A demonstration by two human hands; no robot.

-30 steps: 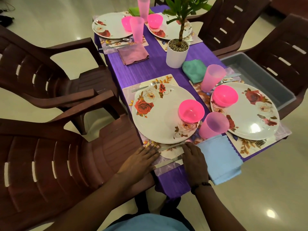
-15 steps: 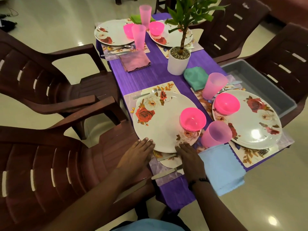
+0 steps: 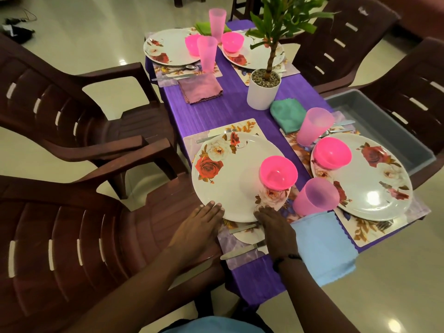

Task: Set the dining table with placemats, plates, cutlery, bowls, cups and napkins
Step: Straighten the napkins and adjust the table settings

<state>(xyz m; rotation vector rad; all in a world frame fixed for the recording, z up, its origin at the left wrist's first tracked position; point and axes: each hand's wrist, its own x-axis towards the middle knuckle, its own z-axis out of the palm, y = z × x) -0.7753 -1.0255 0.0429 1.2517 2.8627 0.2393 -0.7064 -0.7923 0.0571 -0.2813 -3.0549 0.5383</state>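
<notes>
1. My left hand (image 3: 195,227) lies flat with straight fingers, the fingertips touching the near rim of the floral plate (image 3: 230,179); it grasps nothing.
2. My right hand (image 3: 276,227) is flat as well, fingers extended, fingertips at the same rim beside the pink bowl (image 3: 278,172); it holds nothing, and a dark band sits on that wrist.
3. The plate rests on a flowered placemat (image 3: 242,126) over the purple tablecloth (image 3: 225,106), and the bowl stands on the plate's right side.
4. Between my hands a knife (image 3: 242,251) lies on the near part of the placemat, with another piece of cutlery (image 3: 242,229) just beyond it, partly under the plate rim.
5. A fork (image 3: 216,135) lies at the far edge of this placemat.
6. A pink cup (image 3: 314,195) stands just right of the plate, and a light blue napkin (image 3: 324,248) lies beside my right hand, overhanging the table's edge.
7. The setting to the right has a second plate (image 3: 374,188) carrying a pink bowl (image 3: 332,152), a cup (image 3: 314,126) and a green napkin (image 3: 288,114).
8. A potted plant (image 3: 263,92) stands mid-table; two more settings sit at the far end, with a mauve napkin (image 3: 200,87) nearby.
9. Brown plastic chairs (image 3: 72,236) surround the table, and a grey bin (image 3: 384,131) sits on the chair to the right.
</notes>
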